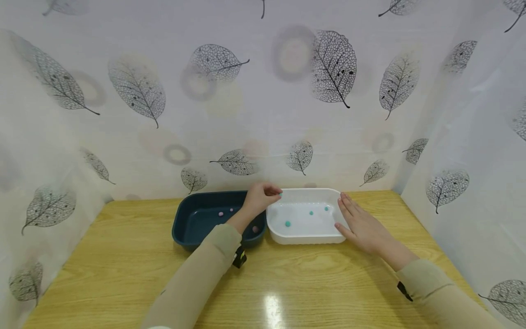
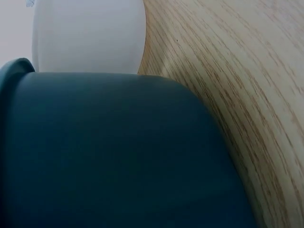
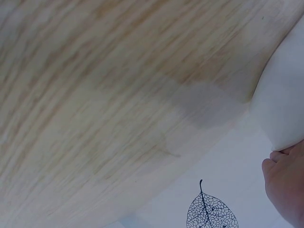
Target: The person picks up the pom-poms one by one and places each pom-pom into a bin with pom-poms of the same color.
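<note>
Over the seam between two basins, my left hand [image 1: 260,199] pinches a small teal ball [image 1: 281,194] between thumb and fingers. Under that forearm sits the dark blue basin [image 1: 179,228], holding a few pink balls, one of them a larger pink ball [image 1: 255,229] by the wrist. Beside it on the right stands the white basin [image 1: 306,239], with a teal ball [image 1: 287,224] at its front left and two smaller teal balls farther back. My right hand [image 1: 363,227] rests along the white basin's right rim, fingers straight.
Both basins stand side by side near the back of a wooden table [image 1: 287,278]. A leaf-printed curtain [image 1: 263,114] rises right behind them and along both sides.
</note>
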{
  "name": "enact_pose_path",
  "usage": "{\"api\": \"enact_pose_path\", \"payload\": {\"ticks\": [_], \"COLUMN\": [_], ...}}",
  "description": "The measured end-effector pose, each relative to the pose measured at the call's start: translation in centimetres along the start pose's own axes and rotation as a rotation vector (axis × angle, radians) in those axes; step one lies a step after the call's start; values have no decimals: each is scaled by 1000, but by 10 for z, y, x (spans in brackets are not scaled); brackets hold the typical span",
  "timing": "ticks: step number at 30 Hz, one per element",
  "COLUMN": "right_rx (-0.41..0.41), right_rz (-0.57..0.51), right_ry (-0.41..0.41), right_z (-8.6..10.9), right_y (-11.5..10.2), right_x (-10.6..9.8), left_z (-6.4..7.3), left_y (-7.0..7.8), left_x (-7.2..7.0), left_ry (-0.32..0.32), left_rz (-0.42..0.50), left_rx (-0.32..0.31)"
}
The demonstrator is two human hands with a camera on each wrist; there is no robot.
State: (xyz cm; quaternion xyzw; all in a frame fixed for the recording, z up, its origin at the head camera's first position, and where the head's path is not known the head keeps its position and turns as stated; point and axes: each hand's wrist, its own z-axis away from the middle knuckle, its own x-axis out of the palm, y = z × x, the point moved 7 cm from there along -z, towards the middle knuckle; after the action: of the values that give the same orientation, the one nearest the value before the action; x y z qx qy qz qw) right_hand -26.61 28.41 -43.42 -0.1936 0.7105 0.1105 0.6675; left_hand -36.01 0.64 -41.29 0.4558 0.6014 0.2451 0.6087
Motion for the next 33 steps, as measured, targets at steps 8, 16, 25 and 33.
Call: {"api": "enact_pose_path", "payload": {"ticks": [8, 16, 25, 33], "right_rx": [-11, -3, 6, 51], "right_rz": [5, 6, -16, -88], "right_ry": [16, -11, -7, -46], "right_z": [-1, -1, 1, 0], "right_y": [0, 1, 0, 0], "right_x": [1, 1, 0, -5], "left_z": [-2, -1, 2, 11], "left_y": [0, 0, 3, 5], "left_x": [0, -3, -8, -17], "left_ry": [17, 20, 10, -7], "left_rz": [-7, -9, -18, -9], "left_rx": [3, -6, 4, 13]}}
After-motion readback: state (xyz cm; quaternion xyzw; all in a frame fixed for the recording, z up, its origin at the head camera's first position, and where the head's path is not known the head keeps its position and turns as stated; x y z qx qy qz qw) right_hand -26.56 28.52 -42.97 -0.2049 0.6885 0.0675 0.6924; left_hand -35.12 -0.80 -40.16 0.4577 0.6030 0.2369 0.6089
